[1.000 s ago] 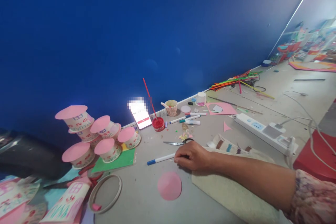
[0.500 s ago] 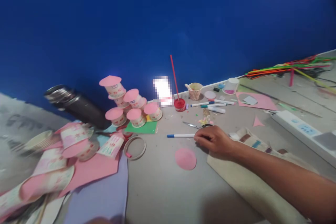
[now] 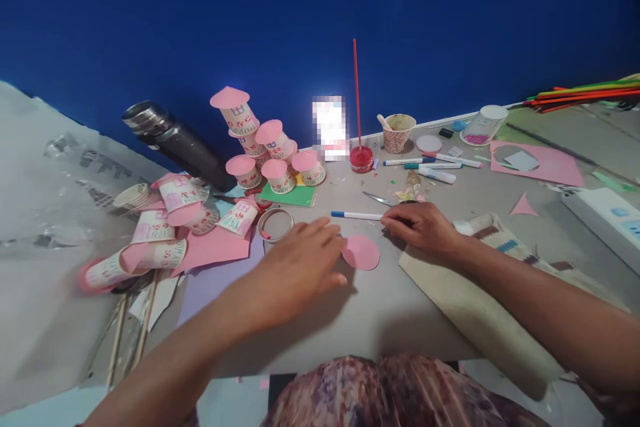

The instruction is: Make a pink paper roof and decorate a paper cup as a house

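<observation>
My left hand [image 3: 311, 259] reaches in from the left, fingers spread and holding nothing, its fingertips by the left edge of a pink paper disc [image 3: 361, 253]. My right hand [image 3: 423, 228] rests on the table with its fingers curled together; what they hold, if anything, is hidden. Against these fingertips lies the end of a white marker with a blue cap [image 3: 356, 215]. Just behind are the scissors [image 3: 378, 199], their handles partly hidden by my right hand. A tape roll [image 3: 276, 224] lies beyond my left hand.
Decorated paper cups [image 3: 235, 120] with pink cone roofs stand stacked at the back left, before a leaning black flask [image 3: 185, 150]. More cups [image 3: 155, 225] lie at left. Several markers [image 3: 435, 165], a red pot [image 3: 361, 159] and a cloth [image 3: 465, 300] also occupy the table.
My left hand has come into view from the lower edge and reached toward the pink disc. My right hand stays by the marker's end. The camera view has shifted.
</observation>
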Demonstrator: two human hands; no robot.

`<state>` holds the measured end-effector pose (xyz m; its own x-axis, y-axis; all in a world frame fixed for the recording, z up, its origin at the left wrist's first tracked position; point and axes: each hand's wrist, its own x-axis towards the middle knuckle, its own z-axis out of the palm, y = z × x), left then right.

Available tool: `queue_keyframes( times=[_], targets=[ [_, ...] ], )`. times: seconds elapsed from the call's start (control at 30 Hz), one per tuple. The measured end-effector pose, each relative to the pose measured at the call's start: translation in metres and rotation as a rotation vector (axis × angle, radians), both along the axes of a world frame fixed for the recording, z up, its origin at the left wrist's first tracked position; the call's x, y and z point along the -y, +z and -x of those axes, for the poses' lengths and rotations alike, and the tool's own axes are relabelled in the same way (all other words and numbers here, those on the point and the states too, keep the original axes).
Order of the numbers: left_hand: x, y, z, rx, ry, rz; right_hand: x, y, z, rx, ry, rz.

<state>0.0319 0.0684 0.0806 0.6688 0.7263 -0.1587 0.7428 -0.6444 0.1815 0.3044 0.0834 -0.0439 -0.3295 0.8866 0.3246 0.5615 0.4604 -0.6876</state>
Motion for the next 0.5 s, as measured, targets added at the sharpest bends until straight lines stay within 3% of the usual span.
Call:
queue_keyframes(
  times=[0.07,0.17,0.37,0.5],
  targets=[
    [0.015,-0.029,-0.001,-0.113,-0.147,0.095,0.000,0.000,0.001,0.002,0.018,-0.002],
    [0.029,-0.054,-0.002,-0.127,-0.127,0.146,0.001,0.000,0.001,0.008,0.018,0.004],
    [0.024,-0.063,-0.024,-0.062,0.211,0.067,0.002,-0.001,0.000,0.025,0.013,0.020],
    [0.030,-0.079,-0.044,-0.091,0.298,-0.030,0.002,-0.002,0.000,0.056,0.022,0.007]
  ],
)
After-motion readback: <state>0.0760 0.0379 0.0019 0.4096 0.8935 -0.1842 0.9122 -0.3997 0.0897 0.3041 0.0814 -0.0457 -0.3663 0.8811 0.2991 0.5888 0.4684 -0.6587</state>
